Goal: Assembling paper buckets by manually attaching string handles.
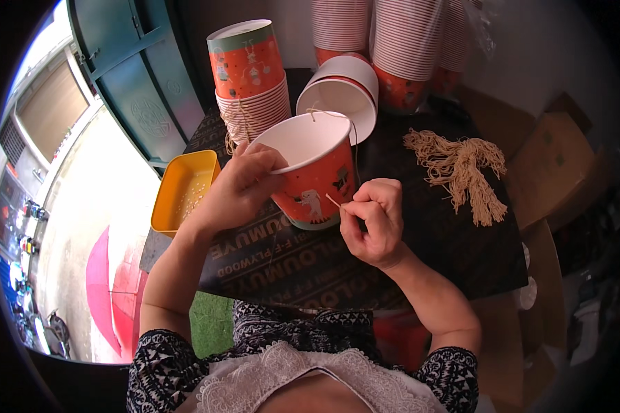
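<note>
A red-orange paper bucket point(303, 182) with printed figures and a white inside tilts above the dark tabletop. My left hand point(244, 179) is closed on its near-left rim, fingers reaching inside. From the far side of the rim a thin cord point(355, 141) hangs down the bucket's right side toward my right hand point(375, 220). That hand is closed in a pinch beside the bucket. A short pale tip, which looks like the cord's end, sticks out of the pinch toward the bucket wall.
A yellow tray point(186, 189) with small white bits stands left. Stacked buckets point(248, 76) with cords and lying buckets point(344, 96) are behind. Wrapped bucket stacks point(410, 48) rise at the back. A bundle of beige cords point(465, 168) lies right, near cardboard boxes point(551, 155).
</note>
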Action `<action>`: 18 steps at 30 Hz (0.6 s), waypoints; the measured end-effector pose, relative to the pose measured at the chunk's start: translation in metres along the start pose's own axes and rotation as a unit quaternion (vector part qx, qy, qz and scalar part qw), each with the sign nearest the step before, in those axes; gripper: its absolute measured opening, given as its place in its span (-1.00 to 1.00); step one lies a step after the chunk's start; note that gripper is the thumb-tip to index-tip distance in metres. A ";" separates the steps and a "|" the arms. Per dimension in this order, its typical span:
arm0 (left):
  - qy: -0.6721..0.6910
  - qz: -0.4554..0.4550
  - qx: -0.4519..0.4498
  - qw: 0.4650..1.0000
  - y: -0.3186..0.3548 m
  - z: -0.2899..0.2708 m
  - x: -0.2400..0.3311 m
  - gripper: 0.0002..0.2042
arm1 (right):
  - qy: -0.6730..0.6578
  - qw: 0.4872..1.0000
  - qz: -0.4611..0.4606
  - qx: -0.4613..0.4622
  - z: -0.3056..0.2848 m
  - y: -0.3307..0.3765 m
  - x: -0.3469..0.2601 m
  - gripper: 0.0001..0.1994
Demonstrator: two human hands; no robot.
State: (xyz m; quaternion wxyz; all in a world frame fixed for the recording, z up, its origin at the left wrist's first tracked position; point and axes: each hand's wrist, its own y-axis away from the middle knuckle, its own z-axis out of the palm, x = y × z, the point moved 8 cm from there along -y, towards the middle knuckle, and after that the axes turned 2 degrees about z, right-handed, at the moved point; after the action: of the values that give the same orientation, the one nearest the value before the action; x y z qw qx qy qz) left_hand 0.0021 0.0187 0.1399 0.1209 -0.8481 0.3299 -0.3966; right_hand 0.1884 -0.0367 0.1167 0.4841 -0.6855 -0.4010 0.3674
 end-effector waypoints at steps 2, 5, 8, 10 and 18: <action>0.072 -0.033 0.004 0.997 0.000 -0.002 -0.012 -0.84 | -0.005 1.000 0.002 0.006 -0.001 -0.001 0.000 -0.72; 0.234 -0.124 -0.013 0.964 -0.001 0.000 -0.021 -0.81 | -0.003 1.000 0.004 0.009 -0.003 -0.002 0.000 -0.72; 0.240 -0.095 -0.016 0.966 -0.004 -0.005 -0.022 -0.78 | -0.002 1.000 0.004 0.010 -0.003 -0.001 0.003 -0.72; 0.241 -0.102 -0.012 0.965 -0.005 -0.009 -0.029 -0.77 | -0.005 1.000 0.005 0.011 -0.002 -0.001 0.004 -0.72; 0.279 -0.091 0.016 0.956 -0.012 -0.012 -0.048 -0.76 | -0.006 1.000 0.019 0.002 -0.002 -0.001 0.009 -0.75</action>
State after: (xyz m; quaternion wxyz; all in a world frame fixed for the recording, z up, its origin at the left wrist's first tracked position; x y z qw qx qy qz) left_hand -0.0240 0.0599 0.1252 0.0014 -0.7282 0.2651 -0.6320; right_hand 0.1935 -0.0294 0.1168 0.4755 -0.6899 -0.3904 0.3815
